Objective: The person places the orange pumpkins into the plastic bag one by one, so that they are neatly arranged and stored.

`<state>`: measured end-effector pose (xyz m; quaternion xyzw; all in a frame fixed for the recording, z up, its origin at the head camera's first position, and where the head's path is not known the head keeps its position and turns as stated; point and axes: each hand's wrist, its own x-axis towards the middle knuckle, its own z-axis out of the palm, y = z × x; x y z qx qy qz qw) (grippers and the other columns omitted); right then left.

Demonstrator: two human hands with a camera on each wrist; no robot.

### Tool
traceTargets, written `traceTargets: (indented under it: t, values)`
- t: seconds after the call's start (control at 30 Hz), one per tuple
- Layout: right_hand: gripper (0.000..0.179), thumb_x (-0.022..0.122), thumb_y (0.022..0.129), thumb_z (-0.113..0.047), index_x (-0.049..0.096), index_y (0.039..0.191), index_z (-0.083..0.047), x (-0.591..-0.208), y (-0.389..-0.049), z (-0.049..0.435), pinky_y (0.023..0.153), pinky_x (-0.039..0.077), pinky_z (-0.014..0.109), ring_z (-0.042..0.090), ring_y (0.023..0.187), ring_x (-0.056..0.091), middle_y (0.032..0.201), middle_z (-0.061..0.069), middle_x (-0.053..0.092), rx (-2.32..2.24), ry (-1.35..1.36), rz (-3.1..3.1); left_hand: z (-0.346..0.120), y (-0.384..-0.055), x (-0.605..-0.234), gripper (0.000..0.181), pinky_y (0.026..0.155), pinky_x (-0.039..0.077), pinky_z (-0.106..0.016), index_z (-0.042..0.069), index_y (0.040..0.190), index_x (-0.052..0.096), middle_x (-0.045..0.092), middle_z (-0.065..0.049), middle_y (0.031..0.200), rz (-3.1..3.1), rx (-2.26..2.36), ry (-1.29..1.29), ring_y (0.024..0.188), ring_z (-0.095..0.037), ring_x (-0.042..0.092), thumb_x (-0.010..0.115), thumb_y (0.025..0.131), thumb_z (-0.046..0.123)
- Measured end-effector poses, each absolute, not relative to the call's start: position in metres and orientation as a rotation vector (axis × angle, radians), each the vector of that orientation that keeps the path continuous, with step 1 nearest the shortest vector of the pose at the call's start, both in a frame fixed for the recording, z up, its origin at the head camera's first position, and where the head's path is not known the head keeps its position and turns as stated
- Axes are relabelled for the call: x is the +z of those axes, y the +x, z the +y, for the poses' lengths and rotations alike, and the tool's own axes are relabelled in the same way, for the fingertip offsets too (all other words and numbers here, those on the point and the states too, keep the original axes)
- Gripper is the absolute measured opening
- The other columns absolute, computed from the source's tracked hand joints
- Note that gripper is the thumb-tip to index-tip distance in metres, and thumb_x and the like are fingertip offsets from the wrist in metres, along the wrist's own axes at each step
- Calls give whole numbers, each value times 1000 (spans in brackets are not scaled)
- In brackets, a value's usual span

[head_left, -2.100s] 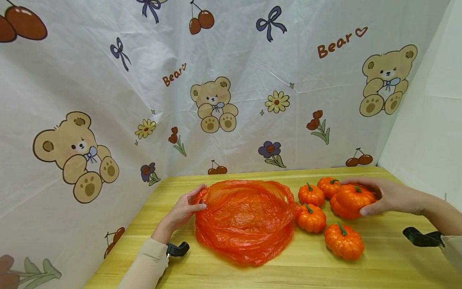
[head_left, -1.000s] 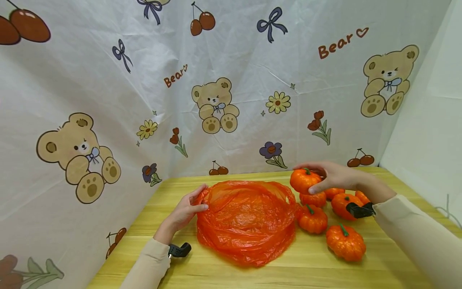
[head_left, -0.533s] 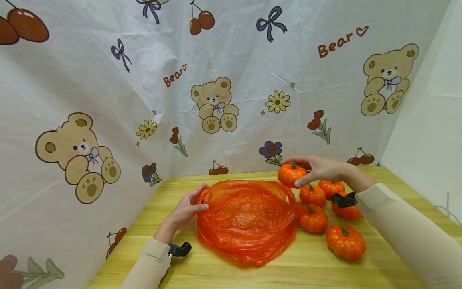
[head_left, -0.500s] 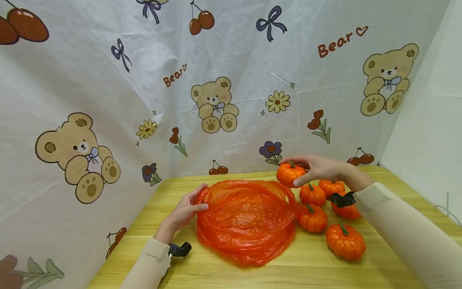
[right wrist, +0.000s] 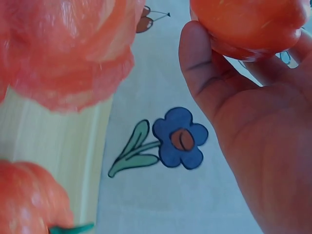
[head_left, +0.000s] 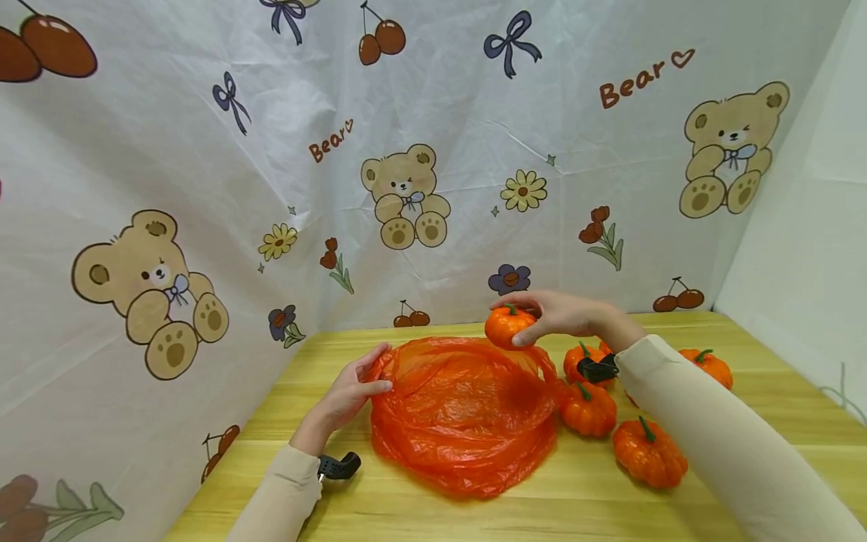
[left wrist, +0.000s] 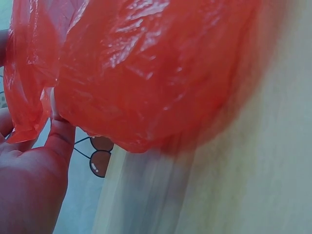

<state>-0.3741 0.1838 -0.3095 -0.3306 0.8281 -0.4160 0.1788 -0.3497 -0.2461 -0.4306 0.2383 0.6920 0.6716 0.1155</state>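
Note:
A thin red plastic bag (head_left: 460, 421) lies with its mouth spread on the wooden table. My left hand (head_left: 345, 388) pinches the left edge of its mouth, and in the left wrist view the bag (left wrist: 161, 73) fills the upper part beside the thumb. My right hand (head_left: 565, 315) grips a small orange pumpkin (head_left: 506, 326) with a green stem above the back right rim of the bag. In the right wrist view that pumpkin (right wrist: 248, 24) sits between thumb and fingers, apart from the bag.
Right of the bag stand several more pumpkins, one touching or nearly touching it (head_left: 588, 410), another nearer the front (head_left: 650, 452), and one behind the forearm (head_left: 707, 366). A bear-printed cloth (head_left: 460, 278) hangs behind the table, and a white wall (head_left: 799, 226) rises at the right.
My right hand picked up a pumpkin from the group at the right and carried it left, to above the bag's back right rim. My left hand stays at the bag's edge.

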Motion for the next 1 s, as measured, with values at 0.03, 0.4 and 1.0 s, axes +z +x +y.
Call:
traceTargets:
  t: [0.03, 0.4, 1.0]
  values:
    - [74, 81, 89, -23, 46, 154, -21, -310, -375, 180, 100, 56, 36, 28, 119, 59, 134, 11, 62, -1180, -936, 2332, -246, -350, -431, 88, 119, 40, -29, 6, 166, 13, 13, -15, 173, 2027, 1967, 701, 157, -39, 22, 65, 95, 1]
    - [74, 81, 89, -23, 46, 154, -21, -316, -383, 142, 99, 57, 36, 26, 117, 60, 133, 11, 62, -1187, -928, 2314, -246, -351, -430, 88, 119, 40, -30, 5, 166, 11, 11, -16, 174, 2031, 1958, 688, 158, -40, 21, 63, 95, 1]
    - [65, 87, 81, -30, 54, 137, -21, -340, -390, 79, 98, 58, 36, 23, 112, 64, 132, 7, 62, -1233, -842, 2349, -243, -348, -433, 88, 118, 39, -26, 6, 166, 12, 11, -12, 174, 2004, 1984, 651, 159, -36, 18, 64, 95, -1]
